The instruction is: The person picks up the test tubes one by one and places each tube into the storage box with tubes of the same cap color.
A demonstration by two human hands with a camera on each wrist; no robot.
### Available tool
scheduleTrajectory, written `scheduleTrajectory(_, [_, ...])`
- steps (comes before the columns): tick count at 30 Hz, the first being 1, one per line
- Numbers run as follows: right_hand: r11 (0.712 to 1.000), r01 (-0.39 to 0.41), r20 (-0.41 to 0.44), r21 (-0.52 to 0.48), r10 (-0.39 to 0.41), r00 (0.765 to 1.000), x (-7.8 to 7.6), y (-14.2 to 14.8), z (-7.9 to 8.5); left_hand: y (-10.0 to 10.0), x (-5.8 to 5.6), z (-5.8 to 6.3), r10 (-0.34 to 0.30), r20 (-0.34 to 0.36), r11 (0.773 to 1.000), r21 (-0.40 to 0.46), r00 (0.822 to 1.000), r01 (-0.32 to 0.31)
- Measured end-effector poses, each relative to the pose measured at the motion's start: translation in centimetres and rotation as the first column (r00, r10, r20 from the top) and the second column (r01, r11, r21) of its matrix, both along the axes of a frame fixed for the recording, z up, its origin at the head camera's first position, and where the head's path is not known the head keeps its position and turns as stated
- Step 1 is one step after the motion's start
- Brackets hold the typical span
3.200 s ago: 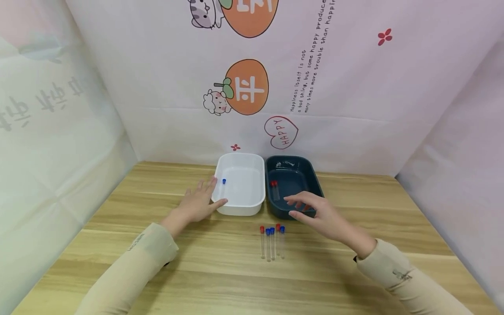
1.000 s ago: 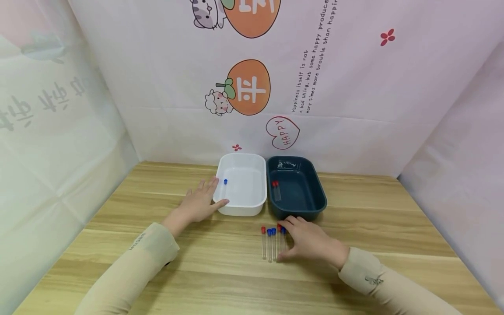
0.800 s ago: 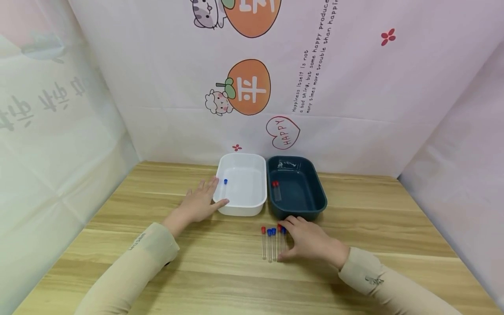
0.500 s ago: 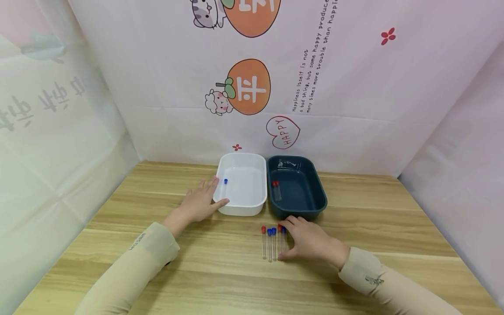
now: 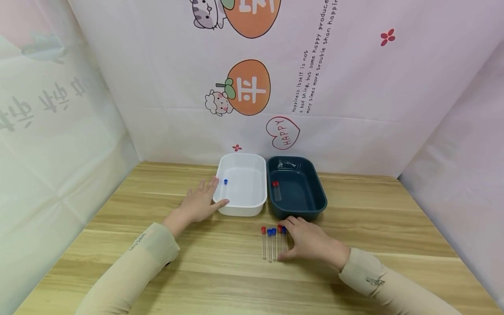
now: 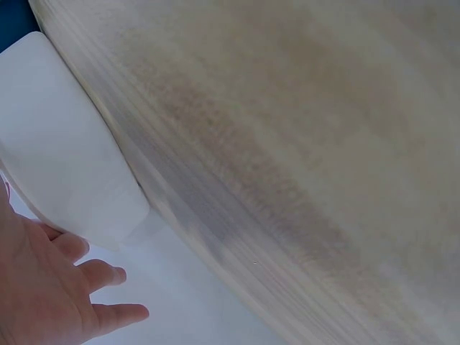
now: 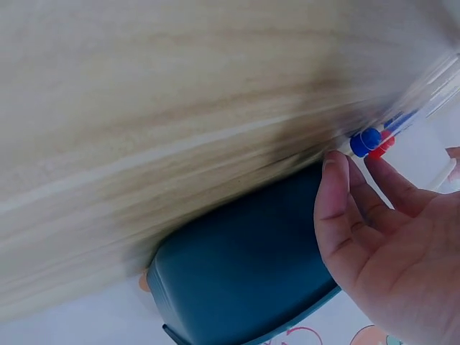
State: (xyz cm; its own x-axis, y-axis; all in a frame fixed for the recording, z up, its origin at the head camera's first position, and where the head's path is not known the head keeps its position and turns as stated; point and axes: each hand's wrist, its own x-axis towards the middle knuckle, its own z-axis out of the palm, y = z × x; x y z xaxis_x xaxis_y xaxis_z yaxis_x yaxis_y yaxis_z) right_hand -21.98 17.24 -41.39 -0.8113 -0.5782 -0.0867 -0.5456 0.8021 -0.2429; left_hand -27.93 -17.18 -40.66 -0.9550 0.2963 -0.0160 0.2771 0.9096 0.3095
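Note:
My right hand [image 5: 313, 243] is at the right end of a short row of clear test tubes on the table. Its thumb and fingertips bracket a red-capped test tube [image 5: 280, 229] lengthwise, and the index fingertip meets the red cap [image 7: 384, 146] in the right wrist view. A blue-capped tube [image 5: 284, 230] lies just beside it, partly hidden by the fingers. Farther left are two blue-capped tubes [image 5: 271, 245] and one red-capped tube [image 5: 264, 243]. My left hand [image 5: 197, 203], fingers spread, rests on the left rim of the white bin [image 5: 242, 211].
One blue-capped tube [image 5: 225, 182] lies inside the white bin. Against that bin's right side stands a dark blue bin [image 5: 319, 192] with two red-capped tubes [image 5: 275, 184] in it. A printed cloth backdrop [image 5: 334, 144] rises behind the wooden table [image 5: 220, 280].
Since the oldest frame, my right hand has moved from above the dark bin down and toward me to the tube row. Over the last second both hands have stayed in place.

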Motion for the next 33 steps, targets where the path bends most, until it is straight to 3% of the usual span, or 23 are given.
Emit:
scheduleTrajectory(10, [1.000, -0.028, -0.018, -0.006, 0.028, 0.999, 0.6, -0.2, 0.9, -0.1, -0.1, -0.2, -0.002, -0.001, 1.000, 0.004, 1.000, 0.002])
scheduleTrajectory(26, [0.993, -0.116, -0.128, -0.016, 0.113, 0.985, 2.0, -1.0, 3.2, -0.1, -0.3, -0.5, -0.002, -0.011, 1.000, -0.005, 1.000, 0.002])
scheduleTrajectory(33, [0.991, -0.130, -0.176, -0.024, 0.124, 0.976, 1.9, -1.3, 4.5, -0.1, -0.2, -0.3, -0.002, -0.001, 1.000, 0.000, 1.000, 0.002])
